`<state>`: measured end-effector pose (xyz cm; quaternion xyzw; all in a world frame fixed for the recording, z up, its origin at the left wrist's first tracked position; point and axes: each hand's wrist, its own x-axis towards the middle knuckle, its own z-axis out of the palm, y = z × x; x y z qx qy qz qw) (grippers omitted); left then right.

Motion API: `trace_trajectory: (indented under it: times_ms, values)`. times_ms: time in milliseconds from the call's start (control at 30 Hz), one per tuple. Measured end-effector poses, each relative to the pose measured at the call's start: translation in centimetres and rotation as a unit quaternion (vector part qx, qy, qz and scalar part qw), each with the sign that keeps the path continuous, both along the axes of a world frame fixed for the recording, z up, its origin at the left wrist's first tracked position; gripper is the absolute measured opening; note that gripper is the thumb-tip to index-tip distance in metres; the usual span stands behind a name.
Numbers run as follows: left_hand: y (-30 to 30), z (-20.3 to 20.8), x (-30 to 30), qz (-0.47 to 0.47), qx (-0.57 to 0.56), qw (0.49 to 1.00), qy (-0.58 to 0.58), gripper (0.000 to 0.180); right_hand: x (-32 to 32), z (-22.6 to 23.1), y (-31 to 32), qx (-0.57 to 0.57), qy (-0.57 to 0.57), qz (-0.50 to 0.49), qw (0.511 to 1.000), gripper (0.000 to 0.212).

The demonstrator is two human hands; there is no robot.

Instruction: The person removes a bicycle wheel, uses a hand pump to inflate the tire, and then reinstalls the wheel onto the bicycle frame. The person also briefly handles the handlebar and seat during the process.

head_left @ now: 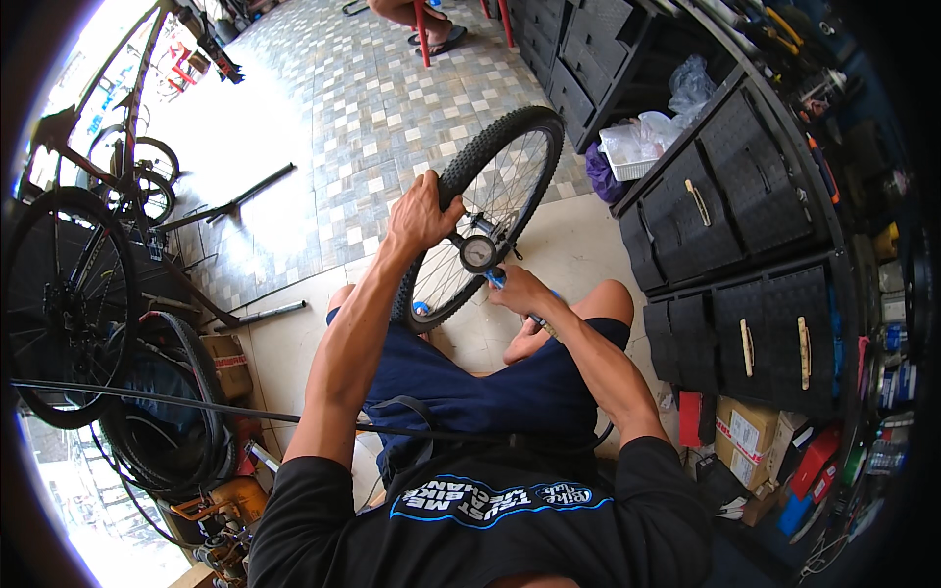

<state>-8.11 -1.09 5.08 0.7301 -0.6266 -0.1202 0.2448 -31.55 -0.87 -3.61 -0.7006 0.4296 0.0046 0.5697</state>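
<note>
A bicycle wheel (pixel 530 125) with a knobby black tyre stands upright and tilted between my knees, its lower part near my feet. My left hand (pixel 423 212) is closed over the tyre's near left side, with the thumb toward the spokes. In my right hand (pixel 521 292) is the blue handle of a tyre inflator, gripped by curled fingers. Its round dial gauge (pixel 478 254) sits in front of the spokes, near the hub. Where the inflator meets the valve cannot be made out. A black air hose (pixel 323 419) crosses over my lap.
Bicycles (pixel 69 245) and a stack of tyres (pixel 162 421) stand at the left. A black stand (pixel 235 201) lies on the tiled floor. Black drawer cabinets (pixel 730 196) line the right, with a white basket (pixel 627 157) and boxes (pixel 745 431). Another person's foot (pixel 436 44) is at the far side.
</note>
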Motion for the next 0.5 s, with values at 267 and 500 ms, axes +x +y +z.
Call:
trace_trajectory:
  times_ms: [267,500]
  values:
    - [0.1,0.1,-0.3,0.020,-0.013,1.000,-0.018,0.049,-0.8,-1.0,-0.3,0.027,-0.010,-0.017,0.999,0.035]
    - [-0.1,0.0,0.4,0.040,0.000,0.999,-0.019,0.052,-7.4,-1.5,-0.5,0.049,0.012,-0.116,0.992,0.037]
